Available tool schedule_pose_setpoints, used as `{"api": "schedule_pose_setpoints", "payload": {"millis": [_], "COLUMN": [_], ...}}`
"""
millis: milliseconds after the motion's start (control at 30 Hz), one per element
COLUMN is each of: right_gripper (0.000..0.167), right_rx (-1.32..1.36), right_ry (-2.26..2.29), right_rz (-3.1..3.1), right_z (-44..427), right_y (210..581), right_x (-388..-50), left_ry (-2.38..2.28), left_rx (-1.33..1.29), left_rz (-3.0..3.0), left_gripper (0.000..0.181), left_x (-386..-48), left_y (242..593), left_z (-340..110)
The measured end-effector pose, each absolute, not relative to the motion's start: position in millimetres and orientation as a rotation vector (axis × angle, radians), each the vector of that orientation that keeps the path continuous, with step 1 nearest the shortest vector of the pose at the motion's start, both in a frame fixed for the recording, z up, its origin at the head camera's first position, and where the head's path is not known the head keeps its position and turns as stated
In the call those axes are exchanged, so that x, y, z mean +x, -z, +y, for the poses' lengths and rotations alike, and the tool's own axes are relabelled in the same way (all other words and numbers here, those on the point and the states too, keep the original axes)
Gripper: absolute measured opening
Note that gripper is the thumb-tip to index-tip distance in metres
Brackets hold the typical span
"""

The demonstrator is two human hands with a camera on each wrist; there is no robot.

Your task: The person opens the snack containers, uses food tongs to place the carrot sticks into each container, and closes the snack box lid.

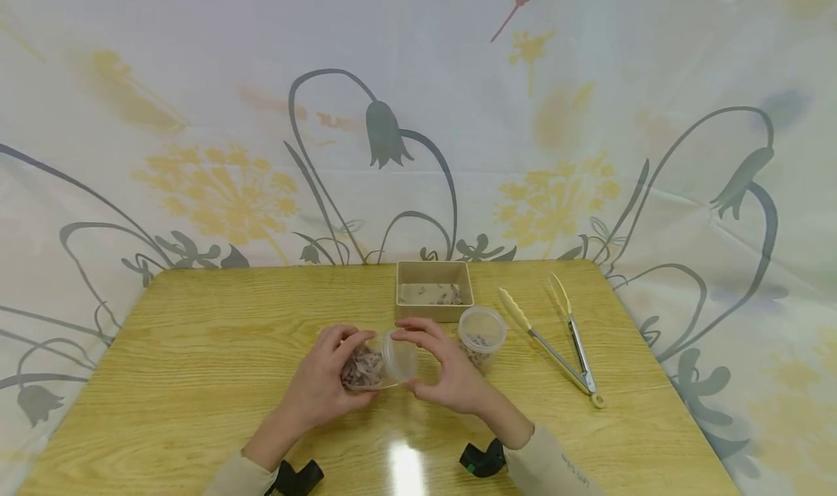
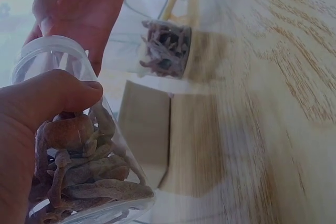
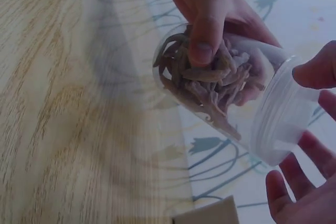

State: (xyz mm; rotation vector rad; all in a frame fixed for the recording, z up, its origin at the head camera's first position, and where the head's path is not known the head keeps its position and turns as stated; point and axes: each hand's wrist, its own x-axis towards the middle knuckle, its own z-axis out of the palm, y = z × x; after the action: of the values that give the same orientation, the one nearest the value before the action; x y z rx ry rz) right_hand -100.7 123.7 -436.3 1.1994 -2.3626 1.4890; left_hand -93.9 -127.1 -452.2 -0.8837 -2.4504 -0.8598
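Observation:
My left hand [image 1: 320,376] grips a clear plastic jar [image 1: 362,369], tilted on its side above the table, with its mouth end toward the right. Grey-brown dried strips [image 3: 210,77] fill the base end of this jar. A translucent screw lid [image 3: 281,114] covers its mouth. Around that lid curl the thumb and fingers of my right hand [image 1: 454,376], the thumb on its rim in the right wrist view. The right palm is partly out of that view.
Behind the hands stands a beige rectangular box [image 1: 434,312] with a few strip pieces inside. A second lidded jar [image 1: 482,329] of similar strips is close by the right hand. Spread tongs [image 1: 552,347] with pale yellow tips lie farther right on the wooden table [image 1: 196,336].

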Motion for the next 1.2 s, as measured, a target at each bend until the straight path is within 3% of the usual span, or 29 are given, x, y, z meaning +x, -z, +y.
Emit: {"api": "schedule_pose_setpoints", "payload": {"millis": [467,567,767,867,1200], "right_gripper": [0.042,0.043,0.063,0.065,0.055], "right_rx": [0.622,0.686,1.122,1.225,0.89], "right_ry": [-1.554,-1.591,-1.485,-1.387,-1.387], "right_rz": [-2.65,-2.598,-2.448,-2.452,-2.692], "right_z": [113.3,115.7,128.0,129.5,124.5], "right_y": [441.7,442.2,438.2,437.6,441.2], "right_x": [-94.9,-95.5,-100.5,-100.7,-96.8], "left_ry": [0.837,0.837,0.872,0.885,0.877], "left_rx": [-0.827,-0.827,-0.838,-0.859,-0.846], "left_rz": [-2.511,-2.518,-2.542,-2.551,-2.587], "left_gripper": [0.082,0.082,0.082,0.08,0.084], "left_x": [-89.9,-89.9,-91.3,-91.7,-89.7], "left_y": [455.5,455.6,455.8,455.3,457.6], "left_z": [-117.9,-118.2,-122.8,-122.3,-117.6]}}
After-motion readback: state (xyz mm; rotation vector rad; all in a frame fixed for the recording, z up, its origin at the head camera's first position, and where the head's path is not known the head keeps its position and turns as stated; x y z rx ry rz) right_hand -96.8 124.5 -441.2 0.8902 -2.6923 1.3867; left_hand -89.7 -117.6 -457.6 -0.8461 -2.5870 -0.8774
